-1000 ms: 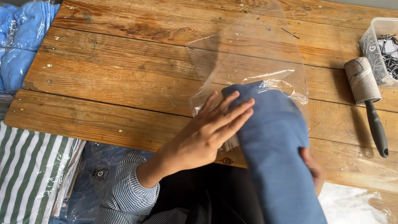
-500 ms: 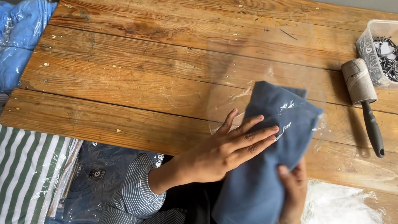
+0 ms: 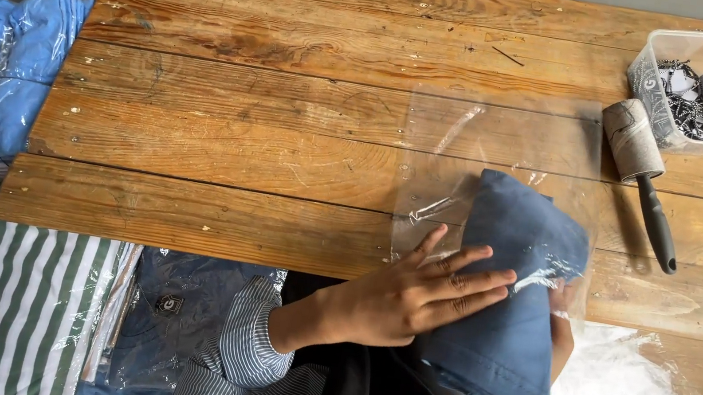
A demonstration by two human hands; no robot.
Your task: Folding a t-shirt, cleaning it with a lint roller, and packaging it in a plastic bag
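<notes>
Folded blue garment [image 3: 510,306] sits at the near edge of the desk [image 3: 289,127], its upper end already inside the clear plastic bag [image 3: 500,153] while the lower part hangs out toward me. My left hand [image 3: 410,299] lies flat on the cloth, fingers spread, grip released. My right hand [image 3: 564,322] is mostly hidden behind the garment, so I cannot tell its grip. I judge the bagging about half done. A lint roller [image 3: 640,175] lies nearby.
</notes>
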